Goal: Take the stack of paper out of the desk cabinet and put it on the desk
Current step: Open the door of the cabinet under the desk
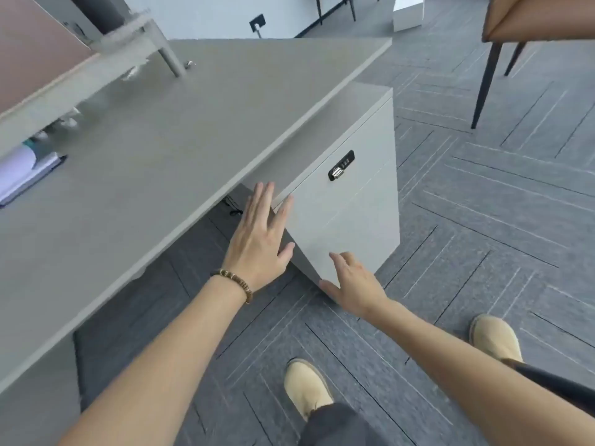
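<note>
Grey counter point(167, 149) carries papers point(22, 175) at its left edge, while left hand point(260, 236) and right hand point(354, 284), both spread flat, rest against the shut cabinet point(354, 204) under its right end.

Two bare hands reach forward: the left hand point(257, 239) and the right hand point(354, 283), both with fingers spread. One beaded bracelet point(232, 280) circles the left wrist. Two tan shoes stand on the carpet, a left shoe point(306, 388) and a right shoe point(495, 337). There is one grey table point(154, 162), one pale cabinet point(351, 214) beneath its edge, and one combination lock point(341, 165) on the cabinet front. One brown chair point(541, 17) shows at upper right, with two dark legs visible.
</note>
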`<control>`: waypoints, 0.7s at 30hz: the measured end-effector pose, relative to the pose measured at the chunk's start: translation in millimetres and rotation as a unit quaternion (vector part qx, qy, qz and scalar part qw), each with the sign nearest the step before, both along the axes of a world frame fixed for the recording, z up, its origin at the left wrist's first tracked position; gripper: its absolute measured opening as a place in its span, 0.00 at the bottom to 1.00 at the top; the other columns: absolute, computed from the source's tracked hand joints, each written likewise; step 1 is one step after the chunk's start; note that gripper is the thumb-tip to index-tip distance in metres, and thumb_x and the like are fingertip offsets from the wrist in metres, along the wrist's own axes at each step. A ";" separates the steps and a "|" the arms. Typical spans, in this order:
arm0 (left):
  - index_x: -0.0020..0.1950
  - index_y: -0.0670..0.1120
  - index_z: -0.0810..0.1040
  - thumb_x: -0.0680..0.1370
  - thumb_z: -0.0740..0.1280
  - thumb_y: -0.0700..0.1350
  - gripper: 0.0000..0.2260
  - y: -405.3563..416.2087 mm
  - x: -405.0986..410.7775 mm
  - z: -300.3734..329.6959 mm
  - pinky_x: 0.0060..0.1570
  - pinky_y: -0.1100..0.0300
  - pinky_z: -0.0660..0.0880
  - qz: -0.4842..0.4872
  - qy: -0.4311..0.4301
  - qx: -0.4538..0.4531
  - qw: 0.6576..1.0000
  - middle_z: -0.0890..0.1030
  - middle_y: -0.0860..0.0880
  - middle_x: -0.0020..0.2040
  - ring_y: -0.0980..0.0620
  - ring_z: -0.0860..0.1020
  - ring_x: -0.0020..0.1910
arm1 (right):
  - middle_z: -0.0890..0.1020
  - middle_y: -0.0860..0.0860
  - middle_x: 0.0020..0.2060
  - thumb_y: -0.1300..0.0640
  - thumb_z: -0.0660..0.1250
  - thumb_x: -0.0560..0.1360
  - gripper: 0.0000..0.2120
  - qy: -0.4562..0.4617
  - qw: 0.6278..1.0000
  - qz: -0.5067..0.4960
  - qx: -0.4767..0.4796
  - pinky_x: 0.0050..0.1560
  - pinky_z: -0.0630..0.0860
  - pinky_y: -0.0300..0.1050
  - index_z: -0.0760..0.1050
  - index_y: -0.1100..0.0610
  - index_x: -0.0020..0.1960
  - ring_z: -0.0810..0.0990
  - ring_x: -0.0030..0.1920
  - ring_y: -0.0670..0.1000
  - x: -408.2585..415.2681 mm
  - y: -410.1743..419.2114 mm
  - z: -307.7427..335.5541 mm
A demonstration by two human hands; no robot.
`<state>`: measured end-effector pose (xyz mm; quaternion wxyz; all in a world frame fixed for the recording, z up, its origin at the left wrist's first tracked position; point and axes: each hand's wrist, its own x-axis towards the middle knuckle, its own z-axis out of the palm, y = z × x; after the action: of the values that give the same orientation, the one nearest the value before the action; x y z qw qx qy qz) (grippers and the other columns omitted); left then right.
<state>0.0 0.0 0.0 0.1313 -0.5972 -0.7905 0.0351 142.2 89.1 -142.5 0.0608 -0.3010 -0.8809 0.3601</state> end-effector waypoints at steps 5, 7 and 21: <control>0.80 0.45 0.52 0.75 0.70 0.51 0.40 19.8 -20.5 -8.8 0.77 0.48 0.48 -0.015 0.022 -0.025 0.999 0.50 0.36 0.80 0.37 0.48 0.80 | 0.61 0.56 0.75 0.44 0.65 0.78 0.38 0.115 0.986 -0.106 -0.051 0.61 0.73 0.53 0.52 0.58 0.79 0.71 0.69 0.58 -41.4 -3.1 -23.7; 0.81 0.45 0.51 0.75 0.70 0.52 0.41 28.0 -28.2 -15.3 0.77 0.47 0.47 -0.026 0.039 -0.031 0.998 0.50 0.36 0.80 0.38 0.48 0.80 | 0.57 0.55 0.78 0.44 0.67 0.76 0.42 0.150 0.975 -0.144 -0.076 0.65 0.71 0.53 0.47 0.57 0.80 0.64 0.75 0.57 -55.7 -4.5 -37.0; 0.80 0.45 0.53 0.68 0.78 0.52 0.48 44.9 -36.2 -42.0 0.76 0.48 0.58 -0.004 0.107 0.065 0.992 0.62 0.40 0.77 0.41 0.60 0.77 | 0.44 0.57 0.80 0.42 0.75 0.65 0.59 0.200 0.951 -0.226 -0.072 0.78 0.53 0.55 0.37 0.50 0.79 0.46 0.80 0.57 -99.2 17.4 -73.6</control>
<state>-36.2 44.9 -42.0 0.2541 -0.5837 -0.7698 0.0468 43.1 106.6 -216.1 0.2931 -0.4174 -0.7316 0.4524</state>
